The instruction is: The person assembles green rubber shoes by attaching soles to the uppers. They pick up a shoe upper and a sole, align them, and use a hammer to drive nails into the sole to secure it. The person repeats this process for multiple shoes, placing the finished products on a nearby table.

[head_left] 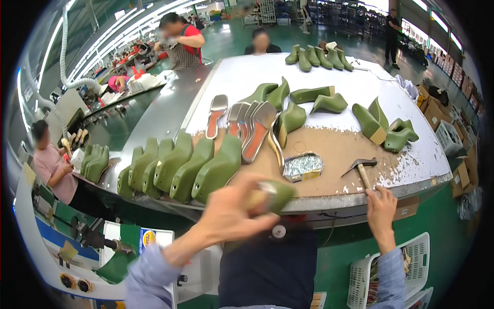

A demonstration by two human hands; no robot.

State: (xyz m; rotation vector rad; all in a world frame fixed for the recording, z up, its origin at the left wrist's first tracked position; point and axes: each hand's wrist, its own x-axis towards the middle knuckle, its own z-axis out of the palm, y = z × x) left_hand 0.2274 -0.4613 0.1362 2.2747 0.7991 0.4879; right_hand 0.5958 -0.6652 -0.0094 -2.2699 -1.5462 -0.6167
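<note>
My left hand, slightly blurred, grips a green shoe last above the table's front edge. The fingers wrap round the last's paler end, and much of it is hidden behind them. My right hand closes on the wooden handle of a hammer, whose dark curved head lies on the tabletop. Between the hands stands an open box of small shiny metal pieces, probably tacks. Behind it several grey-and-orange insoles lie fanned out, with a single insole beside them.
A row of green lasts lines the left front of the white table. Loose lasts lie at the right, and more stand at the far edge. White plastic baskets sit below right. A machine is at lower left. Other people work beyond.
</note>
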